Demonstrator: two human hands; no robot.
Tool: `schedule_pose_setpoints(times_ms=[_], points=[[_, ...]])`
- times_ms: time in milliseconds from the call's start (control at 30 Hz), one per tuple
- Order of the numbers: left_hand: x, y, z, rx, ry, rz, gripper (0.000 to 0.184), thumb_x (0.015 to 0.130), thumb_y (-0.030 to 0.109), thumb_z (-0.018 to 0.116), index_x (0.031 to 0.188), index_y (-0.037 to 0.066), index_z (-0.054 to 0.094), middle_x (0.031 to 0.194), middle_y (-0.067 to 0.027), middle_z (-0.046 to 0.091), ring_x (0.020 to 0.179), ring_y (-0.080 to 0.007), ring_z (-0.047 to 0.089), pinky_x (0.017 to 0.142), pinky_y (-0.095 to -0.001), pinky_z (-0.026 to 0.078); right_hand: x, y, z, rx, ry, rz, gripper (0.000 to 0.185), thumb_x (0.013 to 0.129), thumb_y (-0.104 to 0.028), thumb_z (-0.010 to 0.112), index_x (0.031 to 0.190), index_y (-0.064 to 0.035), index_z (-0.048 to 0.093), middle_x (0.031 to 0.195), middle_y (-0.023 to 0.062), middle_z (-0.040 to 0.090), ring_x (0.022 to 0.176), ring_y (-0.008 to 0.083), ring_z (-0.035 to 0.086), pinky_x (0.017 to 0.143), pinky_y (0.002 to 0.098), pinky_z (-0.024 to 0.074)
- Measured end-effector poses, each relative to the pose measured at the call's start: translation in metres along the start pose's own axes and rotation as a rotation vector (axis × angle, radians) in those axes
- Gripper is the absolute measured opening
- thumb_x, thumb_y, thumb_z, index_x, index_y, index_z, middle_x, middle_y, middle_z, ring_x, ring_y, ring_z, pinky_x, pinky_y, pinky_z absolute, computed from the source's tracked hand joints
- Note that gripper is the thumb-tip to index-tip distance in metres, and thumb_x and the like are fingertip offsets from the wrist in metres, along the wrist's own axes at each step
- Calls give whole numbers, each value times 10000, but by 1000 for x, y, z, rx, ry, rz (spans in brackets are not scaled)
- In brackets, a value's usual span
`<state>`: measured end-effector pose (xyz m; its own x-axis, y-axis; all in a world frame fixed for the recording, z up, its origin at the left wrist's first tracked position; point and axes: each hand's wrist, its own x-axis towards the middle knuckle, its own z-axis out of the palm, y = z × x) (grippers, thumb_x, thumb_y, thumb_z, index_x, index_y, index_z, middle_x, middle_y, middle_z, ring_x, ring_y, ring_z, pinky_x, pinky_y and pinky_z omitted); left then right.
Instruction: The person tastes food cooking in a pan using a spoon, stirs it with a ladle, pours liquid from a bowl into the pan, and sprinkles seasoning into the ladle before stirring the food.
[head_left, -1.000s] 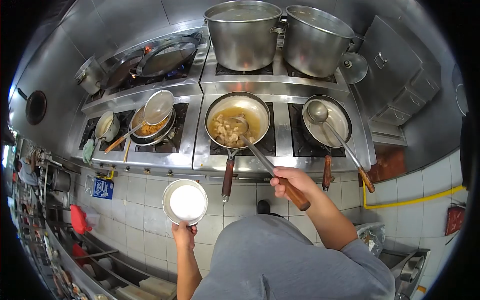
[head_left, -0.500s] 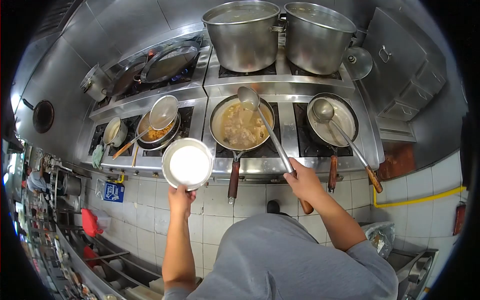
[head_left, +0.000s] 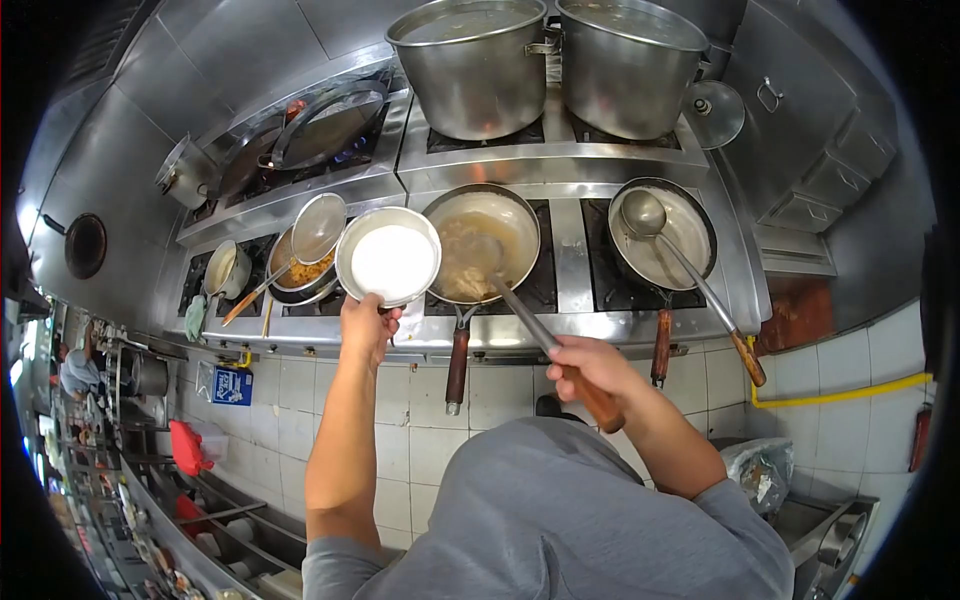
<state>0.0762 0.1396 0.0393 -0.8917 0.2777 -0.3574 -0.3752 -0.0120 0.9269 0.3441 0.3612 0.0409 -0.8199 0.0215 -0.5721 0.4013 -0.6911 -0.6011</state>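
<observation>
My left hand (head_left: 368, 326) is closed on the near side of a metal pot (head_left: 350, 236) holding something white. The pot hangs in the air beside the left edge of the middle frying pan (head_left: 521, 218). Wrapped round the wooden handle of a ladle (head_left: 530, 320) is my right hand (head_left: 590, 368). The ladle's bowl is down in the brownish broth (head_left: 470, 240) in that pan, partly hidden by liquid and blur. Pale chunks lie near it. The pan's wooden handle (head_left: 457, 372) points toward me, untouched.
Another frying pan (head_left: 695, 215) with a ladle (head_left: 690, 262) resting in it stands at right. Left are a strainer (head_left: 320, 228) over a pan of orange-brown food and a small pot (head_left: 229, 268). Two large stockpots (head_left: 470, 85) (head_left: 630, 85) stand behind. Far left, a person (head_left: 80, 370) is visible.
My left hand has raised the pot forward and slightly right, nearer the middle pan. The ladle's bowl has gone from above the pan's far side down into the broth, my right hand moving slightly nearer me.
</observation>
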Motion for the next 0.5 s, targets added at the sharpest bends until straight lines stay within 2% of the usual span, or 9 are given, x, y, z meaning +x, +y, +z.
schedule_pose_setpoints(times_ms=[67,133,167,200,267,300,333,400,500], points=[[6,5,4,9,-6,3,300,863,34,438,1159,-2,476,803,-142,630,559,-125,571,434,-216,445,-2,-8,-5,51,-17,32,95,971,-141,539,1026,-65,522,742,31,545,533,124,535,522,275,464],[11,9,8,36,2,15,322,861,30,436,1179,1,481,798,-141,632,557,-121,568,435,-215,444,-1,-3,-9,-290,-50,-73,103,975,-142,539,1030,-55,530,742,24,546,528,114,532,512,276,466],[14,11,10,40,8,11,337,863,29,432,1196,10,482,811,-136,632,553,-120,563,437,-217,439,-5,-1,-6,-398,-6,-110,220,967,-152,559,1133,-12,528,743,18,546,515,114,533,499,277,471],[16,12,13,33,17,10,337,863,29,432,1196,10,482,811,-136,632,553,-120,563,437,-217,439,-7,3,-5,-407,-12,-104,220,967,-152,559,1133,-12,528,743,18,546,515,114,533,499,277,471],[20,16,19,33,25,24,341,865,26,426,1202,21,480,828,-131,630,551,-120,560,441,-220,435,-10,7,-3,-682,160,-184,398,952,-175,590,1284,18,483,733,5,536,509,107,540,492,279,476],[30,12,16,31,-4,9,356,885,19,428,1238,58,444,864,-121,638,557,-127,588,422,-222,432,-12,4,-1,-777,176,-202,523,927,-182,617,1381,3,433,736,51,572,536,164,569,543,321,499],[35,10,17,25,6,9,356,885,19,428,1238,58,444,864,-121,638,557,-127,588,422,-222,432,-12,2,-2,-785,169,-198,523,927,-182,617,1381,3,433,736,51,572,536,164,569,543,321,499],[40,10,25,56,-7,30,372,885,15,426,1252,71,441,882,-120,640,559,-120,589,424,-218,432,-12,1,-2,-1034,318,-356,542,914,-159,608,1406,-25,424,784,141,628,618,287,631,629,390,520],[40,14,38,73,-1,34,395,880,15,427,1272,61,440,901,-127,632,573,-126,589,440,-220,443,5,7,-26,-1274,412,-487,586,901,-139,615,1433,-31,396,780,170,634,593,288,619,609,394,516]])
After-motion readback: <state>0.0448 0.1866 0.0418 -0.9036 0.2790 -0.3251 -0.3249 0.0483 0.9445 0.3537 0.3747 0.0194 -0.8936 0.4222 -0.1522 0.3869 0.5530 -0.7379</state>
